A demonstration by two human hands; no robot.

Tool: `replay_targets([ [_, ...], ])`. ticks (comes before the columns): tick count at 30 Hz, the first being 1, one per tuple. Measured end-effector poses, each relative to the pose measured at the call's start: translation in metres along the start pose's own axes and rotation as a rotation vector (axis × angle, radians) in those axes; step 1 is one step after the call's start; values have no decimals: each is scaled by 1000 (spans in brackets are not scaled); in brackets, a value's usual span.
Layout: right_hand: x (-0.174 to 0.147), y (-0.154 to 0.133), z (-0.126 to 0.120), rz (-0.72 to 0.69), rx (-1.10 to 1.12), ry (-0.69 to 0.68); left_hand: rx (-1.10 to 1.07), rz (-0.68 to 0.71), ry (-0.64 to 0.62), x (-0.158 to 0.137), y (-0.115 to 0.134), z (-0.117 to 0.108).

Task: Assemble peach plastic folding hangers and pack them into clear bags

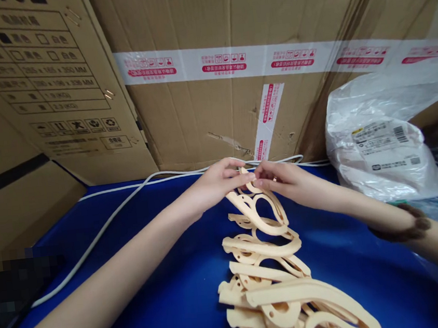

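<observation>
Remotely, I see left hand (221,182) and right hand (283,180) pinching one beige piece (252,187) near the worktop's (170,294) far edge.
A wrist bump could make the overlapping pile (291,291) slide.

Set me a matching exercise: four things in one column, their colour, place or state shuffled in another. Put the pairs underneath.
Things:
1. Pieces
2. Cable
3. Wristband
4. Bag

Descriptions:
A. dark brown
B. bearing a printed label
C. pale, overlapping in a heap
D. curving over the left side of the blue table

Pairs: 1-C, 2-D, 3-A, 4-B
</observation>
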State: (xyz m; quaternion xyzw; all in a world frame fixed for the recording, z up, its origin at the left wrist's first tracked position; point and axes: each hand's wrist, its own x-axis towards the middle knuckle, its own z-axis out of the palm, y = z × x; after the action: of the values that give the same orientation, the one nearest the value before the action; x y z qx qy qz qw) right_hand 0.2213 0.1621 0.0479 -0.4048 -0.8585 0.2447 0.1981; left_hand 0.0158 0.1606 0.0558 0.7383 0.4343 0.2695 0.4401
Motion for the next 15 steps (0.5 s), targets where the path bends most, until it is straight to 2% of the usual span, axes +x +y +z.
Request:
replay_targets([
  [3, 2, -7, -6, -23, 13, 93, -203, -38, 20, 3, 2, 2],
  [7, 5, -21, -10, -47, -108, 197, -327, -34, 70, 6, 2, 2],
  [11, 8, -32, -11, -56, -498, 295, -326, -24, 202, 3, 6, -1],
  [13, 8, -36, -13, -46, -716, 292, -296, -30, 237, 0, 10, -4],
  [15, 8, -38, -15, -55, -842, 235, -266, -37, 228, -4, 15, -7],
])
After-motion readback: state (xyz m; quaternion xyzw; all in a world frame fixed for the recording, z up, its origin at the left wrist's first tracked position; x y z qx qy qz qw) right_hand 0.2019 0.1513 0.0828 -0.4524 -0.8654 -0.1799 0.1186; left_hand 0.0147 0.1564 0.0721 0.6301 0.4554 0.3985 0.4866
